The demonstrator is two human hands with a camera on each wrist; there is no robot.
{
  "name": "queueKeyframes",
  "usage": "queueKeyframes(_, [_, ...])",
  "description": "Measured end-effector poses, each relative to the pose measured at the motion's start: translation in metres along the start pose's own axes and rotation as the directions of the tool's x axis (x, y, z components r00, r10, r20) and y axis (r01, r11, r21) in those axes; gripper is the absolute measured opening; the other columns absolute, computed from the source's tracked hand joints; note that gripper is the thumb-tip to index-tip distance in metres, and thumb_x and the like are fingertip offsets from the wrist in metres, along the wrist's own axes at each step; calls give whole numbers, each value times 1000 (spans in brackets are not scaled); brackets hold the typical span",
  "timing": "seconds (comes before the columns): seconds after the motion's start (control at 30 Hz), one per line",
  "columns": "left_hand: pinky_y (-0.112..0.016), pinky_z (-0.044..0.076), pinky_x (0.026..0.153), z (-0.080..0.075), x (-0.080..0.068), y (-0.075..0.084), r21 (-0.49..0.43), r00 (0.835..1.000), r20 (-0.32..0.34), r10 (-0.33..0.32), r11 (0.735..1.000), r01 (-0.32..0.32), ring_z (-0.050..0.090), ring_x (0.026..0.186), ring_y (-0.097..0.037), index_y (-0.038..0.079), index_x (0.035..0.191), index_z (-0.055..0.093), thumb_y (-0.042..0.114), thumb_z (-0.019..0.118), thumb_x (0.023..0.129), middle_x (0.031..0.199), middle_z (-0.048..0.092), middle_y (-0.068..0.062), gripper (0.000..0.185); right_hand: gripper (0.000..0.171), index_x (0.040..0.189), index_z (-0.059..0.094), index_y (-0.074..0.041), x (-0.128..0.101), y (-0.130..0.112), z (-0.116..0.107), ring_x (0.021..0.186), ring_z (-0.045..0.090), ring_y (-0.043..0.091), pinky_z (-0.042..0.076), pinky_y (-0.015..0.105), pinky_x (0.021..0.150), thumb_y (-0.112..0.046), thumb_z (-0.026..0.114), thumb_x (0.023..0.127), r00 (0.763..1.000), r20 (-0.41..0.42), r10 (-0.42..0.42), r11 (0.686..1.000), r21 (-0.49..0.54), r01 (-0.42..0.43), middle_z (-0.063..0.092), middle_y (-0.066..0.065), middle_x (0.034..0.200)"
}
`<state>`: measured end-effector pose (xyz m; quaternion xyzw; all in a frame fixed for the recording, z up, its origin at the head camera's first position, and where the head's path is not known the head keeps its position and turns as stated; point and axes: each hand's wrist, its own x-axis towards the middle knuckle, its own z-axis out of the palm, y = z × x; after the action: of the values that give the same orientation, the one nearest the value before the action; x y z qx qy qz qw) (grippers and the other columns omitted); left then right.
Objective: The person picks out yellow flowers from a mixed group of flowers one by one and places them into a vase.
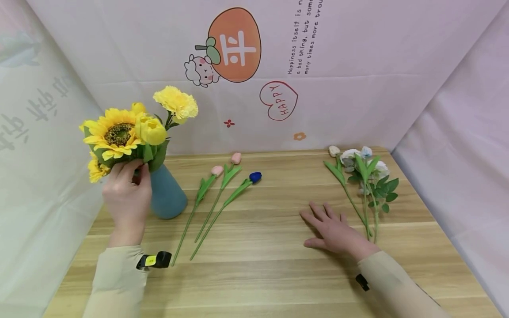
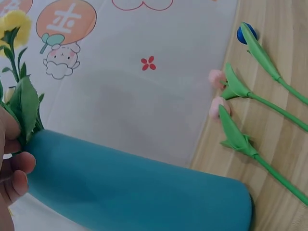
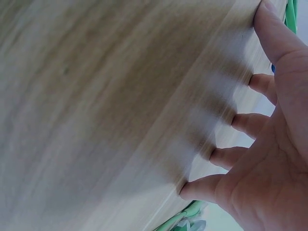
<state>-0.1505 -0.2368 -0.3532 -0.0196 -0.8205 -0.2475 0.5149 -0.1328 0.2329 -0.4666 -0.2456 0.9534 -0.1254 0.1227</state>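
My left hand (image 1: 126, 194) grips the stems of a yellow bouquet (image 1: 131, 130) of a sunflower, tulips and a carnation at the mouth of a blue vase (image 1: 167, 196). The left wrist view shows my fingers (image 2: 13, 166) curled by green leaves (image 2: 26, 108) over the vase (image 2: 144, 192). My right hand (image 1: 332, 232) lies flat and open on the wooden table (image 1: 258, 274), just left of a bunch of white and pale blue flowers (image 1: 363, 170). Its spread fingers (image 3: 240, 122) press the wood (image 3: 96, 115).
Two pink tulips (image 1: 226, 165) and a blue tulip (image 1: 254, 177) lie on the table between my hands, also visible as pink buds (image 2: 216, 91) and a blue bud (image 2: 245, 33). A printed cloth backdrop (image 1: 254, 66) walls the table at the back and sides.
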Motion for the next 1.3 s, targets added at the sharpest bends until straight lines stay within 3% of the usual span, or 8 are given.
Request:
queueKeyframes(0.23, [-34,42,63,-2,-7,-7,-29,996,31,-88,996,89,61,66,-41,-7,97,74,8,70,94,88,68,-27,15,82,159,37,-14,-1,-2,0,147,19,60,21,87,101,-52,68,93,1000,-2,-3,1000,-6,3,22,26,165])
queueKeyframes(0.4, [-20,38,65,-1,-11,-10,-29,995,10,-101,994,101,63,67,-39,-3,102,75,15,71,97,94,70,-24,19,82,159,37,-15,-1,-3,0,147,18,60,20,87,101,-52,68,94,1000,1,1,1000,3,-1,22,25,166])
queueKeyframes(0.63, [-18,39,67,0,-17,-11,-2,994,10,-111,994,111,62,70,-38,-5,102,73,12,67,99,101,65,-27,18,82,160,36,-16,0,-2,1,148,17,59,20,86,102,-54,66,94,1000,5,9,1000,11,-9,21,24,166])
queueKeyframes(0.87, [-9,41,67,6,-43,-10,-62,981,36,-190,980,192,61,75,-32,-8,115,56,10,58,100,118,50,-30,24,74,159,38,-15,4,0,1,148,21,56,22,84,105,-52,62,98,999,-13,35,999,8,-35,25,23,165])
queueKeyframes(1.03, [-40,55,70,21,-67,-8,-1,993,114,-23,1000,23,62,82,-40,-7,104,62,8,59,95,104,58,-28,18,73,158,39,-12,8,2,1,146,26,56,24,81,107,-51,60,100,996,-51,78,997,2,-78,30,26,163])
queueKeyframes(1.1, [-55,53,71,27,-75,-4,23,975,219,20,999,-26,61,91,-45,-6,106,66,11,61,94,106,61,-26,21,73,157,40,-11,11,3,1,145,27,57,24,80,107,-51,60,100,992,-78,96,995,-10,-97,32,26,162])
queueKeyframes(1.17, [-61,52,76,33,-82,1,59,933,359,5,998,-28,58,103,-49,-3,115,67,17,63,95,117,61,-25,29,73,157,40,-10,13,5,-1,144,27,60,24,80,107,-51,59,100,988,-104,112,993,-27,-115,32,27,161])
queueKeyframes(1.3, [-68,48,89,46,-90,16,169,773,624,-118,986,14,46,127,-52,8,141,57,37,65,97,146,46,-22,53,75,158,37,-10,20,9,-4,144,23,62,20,82,107,-52,58,100,977,-140,158,987,-19,-163,29,27,162])
